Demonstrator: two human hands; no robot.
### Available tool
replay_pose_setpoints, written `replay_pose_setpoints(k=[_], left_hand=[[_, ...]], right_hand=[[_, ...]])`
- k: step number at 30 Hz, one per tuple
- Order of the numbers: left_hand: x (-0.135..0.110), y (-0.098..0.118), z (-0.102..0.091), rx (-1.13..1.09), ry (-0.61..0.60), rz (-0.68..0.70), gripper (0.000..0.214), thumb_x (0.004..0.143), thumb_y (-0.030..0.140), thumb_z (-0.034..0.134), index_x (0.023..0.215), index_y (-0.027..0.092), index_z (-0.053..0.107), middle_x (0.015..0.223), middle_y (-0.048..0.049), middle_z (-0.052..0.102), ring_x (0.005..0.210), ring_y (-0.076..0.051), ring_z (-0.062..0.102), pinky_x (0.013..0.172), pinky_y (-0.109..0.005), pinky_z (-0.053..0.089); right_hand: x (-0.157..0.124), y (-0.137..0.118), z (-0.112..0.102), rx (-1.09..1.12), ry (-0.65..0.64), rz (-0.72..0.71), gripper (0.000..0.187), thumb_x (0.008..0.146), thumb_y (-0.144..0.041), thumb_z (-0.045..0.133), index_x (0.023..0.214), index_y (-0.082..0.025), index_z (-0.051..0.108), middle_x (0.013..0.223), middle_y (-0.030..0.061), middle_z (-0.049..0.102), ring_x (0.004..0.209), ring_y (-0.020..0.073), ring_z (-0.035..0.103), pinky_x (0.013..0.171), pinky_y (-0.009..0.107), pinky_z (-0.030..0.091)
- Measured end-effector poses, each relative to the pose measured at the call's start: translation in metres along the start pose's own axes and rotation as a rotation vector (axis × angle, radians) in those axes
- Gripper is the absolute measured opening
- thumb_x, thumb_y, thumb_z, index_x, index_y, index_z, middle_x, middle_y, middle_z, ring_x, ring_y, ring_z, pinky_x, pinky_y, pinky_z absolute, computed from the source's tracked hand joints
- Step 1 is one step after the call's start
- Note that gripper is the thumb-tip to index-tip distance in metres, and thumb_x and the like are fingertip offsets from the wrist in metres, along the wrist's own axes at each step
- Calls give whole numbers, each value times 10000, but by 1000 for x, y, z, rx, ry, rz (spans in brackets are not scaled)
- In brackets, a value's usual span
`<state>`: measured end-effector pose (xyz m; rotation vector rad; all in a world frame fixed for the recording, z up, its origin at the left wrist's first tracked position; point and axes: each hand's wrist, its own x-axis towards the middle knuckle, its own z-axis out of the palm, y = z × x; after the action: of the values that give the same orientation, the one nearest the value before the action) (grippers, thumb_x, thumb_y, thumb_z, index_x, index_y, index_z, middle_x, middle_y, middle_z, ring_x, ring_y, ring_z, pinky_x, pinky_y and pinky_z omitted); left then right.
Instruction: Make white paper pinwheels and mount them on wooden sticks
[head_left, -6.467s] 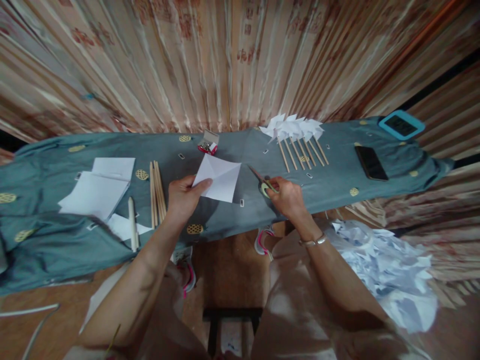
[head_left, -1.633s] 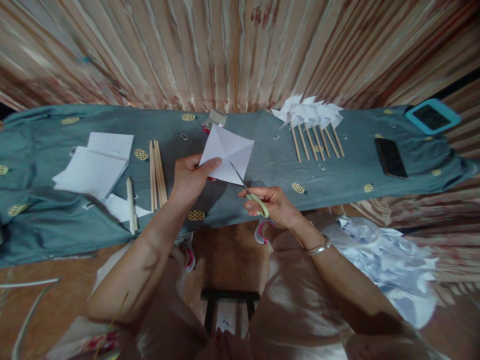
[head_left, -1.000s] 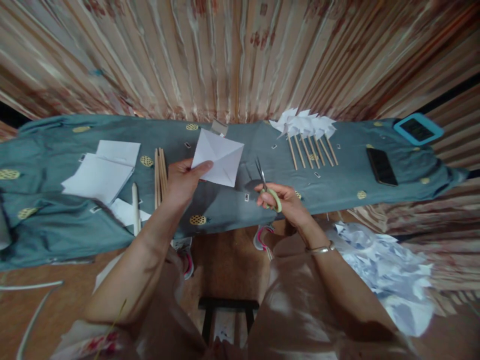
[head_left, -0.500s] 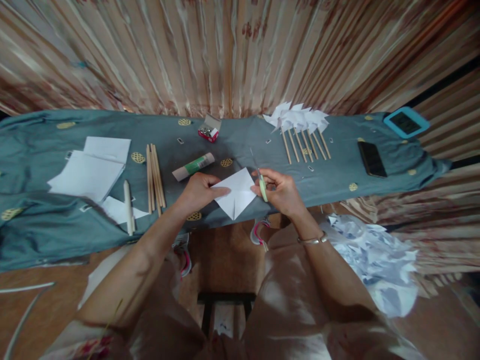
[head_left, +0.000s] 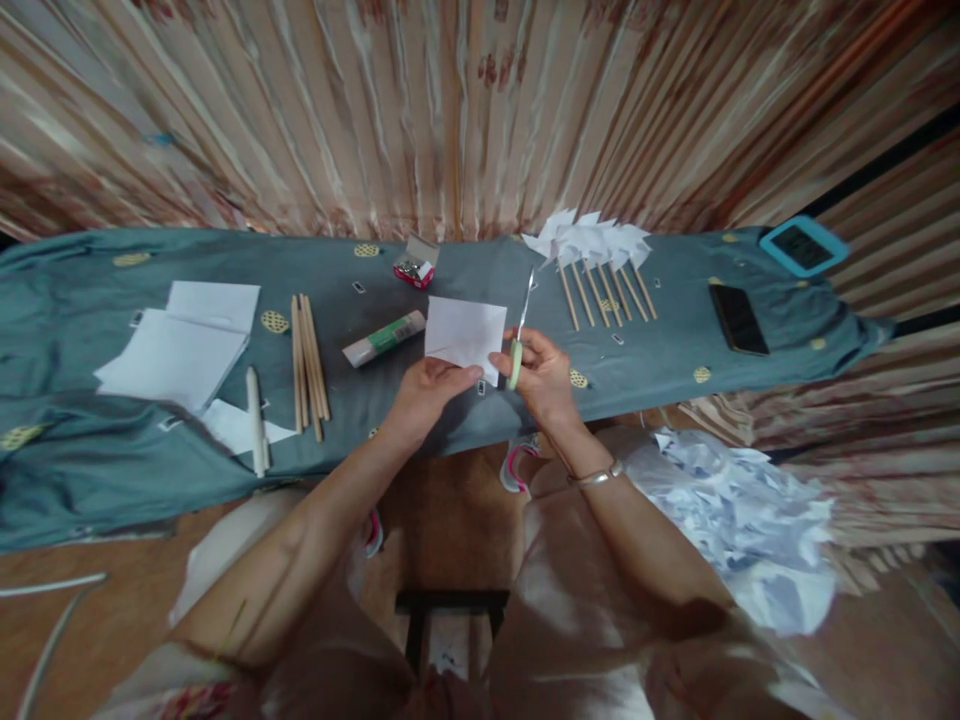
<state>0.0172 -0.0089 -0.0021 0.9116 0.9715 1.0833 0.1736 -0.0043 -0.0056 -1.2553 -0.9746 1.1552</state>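
A square sheet of white paper (head_left: 466,328) is pinched at its lower edge by my left hand (head_left: 429,398), thumb on top. A cut slit shows near its lower left side. My right hand (head_left: 546,378) grips a pair of scissors (head_left: 516,365) with pale green handles, blades pointing up and away from me. Its thumb also touches the paper's lower right corner. Just left of the paper lies a glue stick (head_left: 384,338) with a green label. Beyond it sits a small open red box (head_left: 414,268) with shiny metal bits inside.
Several paper pinwheels on sticks (head_left: 592,250) lie at the back right, near a phone (head_left: 739,318) and a blue-framed device (head_left: 804,246). On the left are loose sticks (head_left: 307,365), a white pen (head_left: 256,420) and paper sheets (head_left: 176,350). Paper-like white pieces (head_left: 742,520) are heaped at lower right.
The paper has turned from a diamond position to edges roughly square to me. My left hand has shifted to its lower edge, and the scissor blades now point more upright.
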Motion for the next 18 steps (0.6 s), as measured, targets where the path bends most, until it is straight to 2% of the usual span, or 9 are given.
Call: replay_pose_setpoints(k=[4,11,15,18], left_hand=[[3,-2,2,-42,125,7,415,547,385,866,842,144,701,882,-68,744,800,-201,672,741,-311,532],[10,2,-4,-45,223,66,433,565,340,822,920,149,664,993,-86,741,855,-218,680,736,-323,542],[15,11,-11,-37,261,76,447,562,344,811,935,159,647,948,-65,731,817,-212,674,673,-307,539],[20,19,-18,-81,298,118,443,561,340,816,937,177,649,943,-51,726,845,-209,672,666,-294,543]], right_hand=[[-1,6,12,13,-15,12,506,531,-445,861,914,-241,600,549,-107,579,491,94,497,512,233,414],[-3,8,20,28,-58,74,585,487,-512,883,932,-242,616,603,-80,625,592,129,585,588,259,477],[-12,1,18,12,-166,114,552,523,-534,885,916,-238,635,633,-66,648,609,117,593,573,236,463],[-22,-2,11,-57,-280,145,530,581,-592,850,905,-222,652,667,-41,672,580,93,550,524,213,416]])
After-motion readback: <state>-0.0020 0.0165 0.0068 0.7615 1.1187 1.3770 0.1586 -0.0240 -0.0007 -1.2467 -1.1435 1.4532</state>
